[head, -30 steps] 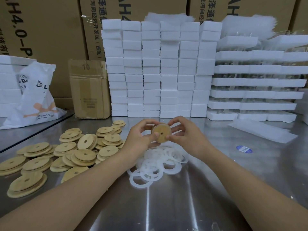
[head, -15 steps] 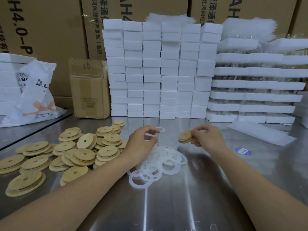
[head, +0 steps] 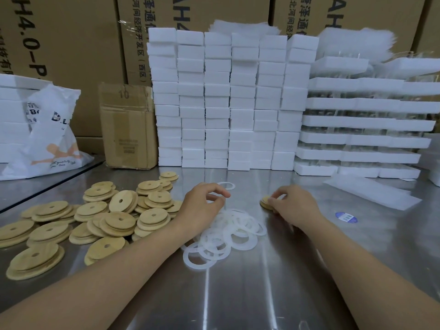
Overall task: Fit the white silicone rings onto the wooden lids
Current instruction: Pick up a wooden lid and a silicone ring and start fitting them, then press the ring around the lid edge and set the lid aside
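Many round wooden lids [head: 119, 216], each with a centre hole, lie heaped on the left of the steel table [head: 238, 294]. A pile of white silicone rings [head: 228, 234] sits at the middle. One single ring [head: 227, 185] lies flat just beyond my left hand [head: 202, 208]. That hand hovers over the far edge of the ring pile with fingers curled and thumb near the index finger; whether it pinches a ring is unclear. My right hand [head: 292, 208] grips one wooden lid [head: 264, 203] by its edge, low at the table, right of the rings.
Stacked white foam blocks [head: 226, 103] wall off the back. Foam trays with glassware [head: 357, 129] stand at the right, a foam sheet [head: 371, 194] and a blue sticker [head: 346, 217] before them. A cardboard box [head: 128, 127] and a white bag [head: 47, 139] sit at the back left.
Both hands held one lid together in front of me. They have parted: my right hand carried the lid right and down to the table, my left hand dropped towards the ring pile.
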